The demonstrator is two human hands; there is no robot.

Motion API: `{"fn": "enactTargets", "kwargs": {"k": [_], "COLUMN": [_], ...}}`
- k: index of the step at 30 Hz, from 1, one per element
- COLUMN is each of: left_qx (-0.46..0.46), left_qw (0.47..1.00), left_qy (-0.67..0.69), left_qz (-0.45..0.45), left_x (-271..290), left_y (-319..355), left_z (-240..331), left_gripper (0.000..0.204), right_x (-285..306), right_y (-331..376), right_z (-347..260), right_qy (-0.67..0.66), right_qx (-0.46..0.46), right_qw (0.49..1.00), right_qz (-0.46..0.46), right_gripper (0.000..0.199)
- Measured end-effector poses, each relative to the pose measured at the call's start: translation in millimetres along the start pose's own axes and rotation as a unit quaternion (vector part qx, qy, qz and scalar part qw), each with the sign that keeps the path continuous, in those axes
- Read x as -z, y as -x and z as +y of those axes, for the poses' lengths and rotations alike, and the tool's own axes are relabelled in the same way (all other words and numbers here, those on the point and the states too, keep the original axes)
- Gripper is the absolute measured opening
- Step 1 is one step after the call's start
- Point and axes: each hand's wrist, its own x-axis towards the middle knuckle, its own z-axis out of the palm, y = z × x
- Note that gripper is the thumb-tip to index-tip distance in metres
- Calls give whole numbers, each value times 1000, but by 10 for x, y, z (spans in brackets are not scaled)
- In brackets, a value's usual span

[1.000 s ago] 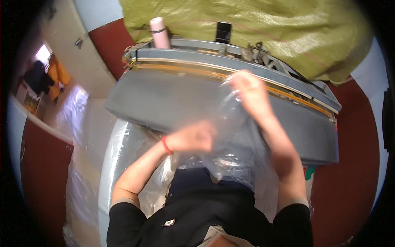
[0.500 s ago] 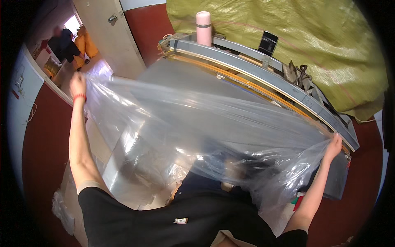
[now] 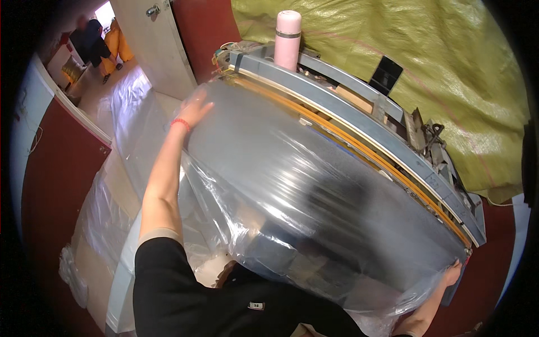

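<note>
A clear plastic sheet [image 3: 281, 185] lies spread over the dark grey tabletop [image 3: 247, 112] of a long metal bench machine, wrinkled and glossy, its near edge drooping in front of my black shirt. My left hand [image 3: 193, 110], with a red band at the wrist, rests at the far left corner of the tabletop, fingers spread and slightly blurred. At the right end, near the tabletop's corner, my right hand [image 3: 451, 275] is closed on the sheet's edge; its fingertips are partly hidden.
A grey metal bar [image 3: 348, 121] with an orange strip runs along the back. Behind it stand a pink thermos [image 3: 287, 45], a leaning phone [image 3: 386, 76] and a yellow-green woven tarp [image 3: 449, 67]. More plastic film [image 3: 132, 112] trails at the left, toward a doorway where a person [image 3: 92, 45] stands.
The sheet, stretched in the air between both hands before, now lies down on the tabletop. My left hand moved right and opened; my right hand came down toward the near right corner.
</note>
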Motion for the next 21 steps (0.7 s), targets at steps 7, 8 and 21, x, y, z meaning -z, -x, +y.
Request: {"fn": "enactTargets", "kwargs": {"k": [7, 8, 21], "left_qx": [19, 5, 252], "left_qw": [997, 971, 949], "left_qy": [38, 185, 78], "left_qz": [69, 154, 175], "left_x": [-172, -151, -1061], "left_y": [-419, -435, 2095], "left_z": [-248, -242, -1625], "left_gripper": [54, 49, 25], "right_x": [-106, -149, 189], "right_y": [-128, -180, -843], "right_z": [-112, -85, -7], "right_qy": [46, 51, -264], "right_qx": [17, 24, 93], "right_qw": [998, 998, 959], "right_qz": [-26, -38, -37], "right_gripper": [45, 48, 48]}}
